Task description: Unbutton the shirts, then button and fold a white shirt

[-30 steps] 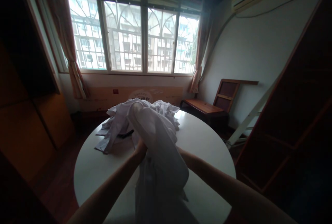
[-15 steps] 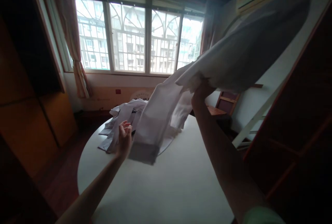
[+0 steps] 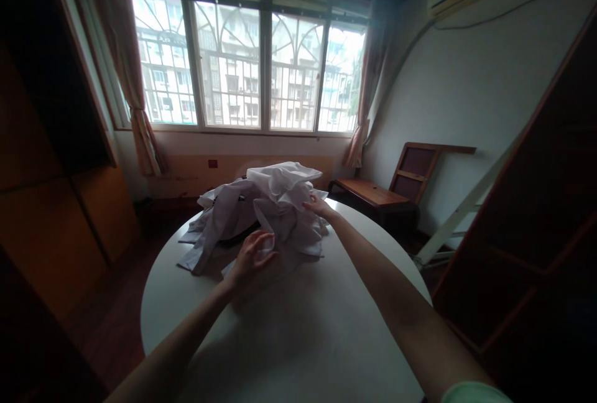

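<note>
A heap of crumpled white cloth garments (image 3: 282,191), some with dark patches, lies on the far part of a round white table (image 3: 298,353). My left hand (image 3: 254,257) is at the front of the heap, palm inward. Its fingers are curved and apart from the thumb, with cloth just behind them. Against the right side of the heap rests my right hand (image 3: 321,205), fingers and thumb spread at the cloth; its far fingers are partly hidden by folds.
Beyond the table are barred windows (image 3: 233,73) with tied curtains (image 3: 140,129). A wooden bench (image 3: 373,191) and a leaning white ladder-like frame (image 3: 448,235) stand to the right. An orange cabinet (image 3: 102,216) is on the left.
The white cloth that my right hand held up at the upper right is down on the heap. My right hand has come down and forward; my left hand has shifted slightly right.
</note>
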A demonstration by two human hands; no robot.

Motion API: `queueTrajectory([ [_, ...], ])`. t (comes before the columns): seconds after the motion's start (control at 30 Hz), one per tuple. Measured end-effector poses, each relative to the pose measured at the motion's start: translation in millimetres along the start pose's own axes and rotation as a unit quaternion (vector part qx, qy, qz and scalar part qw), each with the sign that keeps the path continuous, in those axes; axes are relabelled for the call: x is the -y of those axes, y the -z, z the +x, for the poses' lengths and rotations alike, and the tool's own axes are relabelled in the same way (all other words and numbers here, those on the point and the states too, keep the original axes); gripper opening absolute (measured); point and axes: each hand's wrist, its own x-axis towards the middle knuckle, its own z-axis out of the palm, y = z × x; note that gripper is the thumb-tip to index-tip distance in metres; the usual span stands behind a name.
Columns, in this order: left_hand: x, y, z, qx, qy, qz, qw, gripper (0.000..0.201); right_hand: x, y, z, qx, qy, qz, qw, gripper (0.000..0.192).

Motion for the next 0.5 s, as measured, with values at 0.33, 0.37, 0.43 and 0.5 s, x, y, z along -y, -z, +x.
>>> queueTrajectory([
  [0.33,8,-9.1,4,0.011,0.107,0.367,0.924,0.035,-63,-22,-24,-0.036,-0.119,-0.115,0.985,0.058],
  [0.37,2,-12.1,3,-0.010,0.081,0.358,0.930,0.039,-66,-24,-33,-0.059,-0.119,-0.129,0.983,0.061],
  [0.43,-13,-20.5,-2,-0.030,0.017,0.315,0.949,0.044,-68,-28,-54,-0.099,-0.105,-0.150,0.978,0.064],
  [0.5,-32,-31.2,-8,0.000,-0.043,0.247,0.968,0.045,-67,-34,-81,-0.115,-0.072,-0.167,0.977,0.066],
])
